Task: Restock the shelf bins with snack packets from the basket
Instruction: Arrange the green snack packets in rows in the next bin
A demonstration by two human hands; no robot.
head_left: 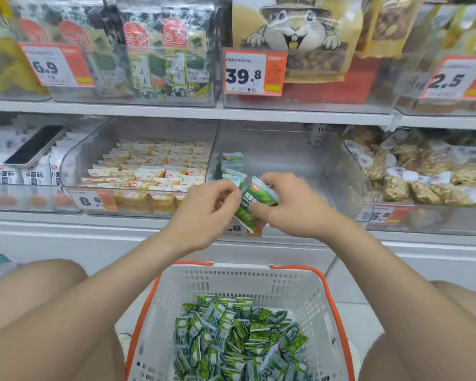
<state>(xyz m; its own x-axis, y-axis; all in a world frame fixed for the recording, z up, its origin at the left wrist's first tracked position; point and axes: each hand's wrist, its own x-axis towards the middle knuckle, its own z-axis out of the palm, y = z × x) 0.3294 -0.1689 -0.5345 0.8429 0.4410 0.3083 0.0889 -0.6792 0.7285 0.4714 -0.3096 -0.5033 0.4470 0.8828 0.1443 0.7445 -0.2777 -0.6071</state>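
Hands meeting at frame centre: left hand [207,207] pinching, right hand [294,209] gripping green snack packets [256,200] before clear shelf bin [286,155], row of packets [232,166] standing against its left wall. Lower centre: white orange-rimmed basket [231,281] holding heap of loose packets [239,339].
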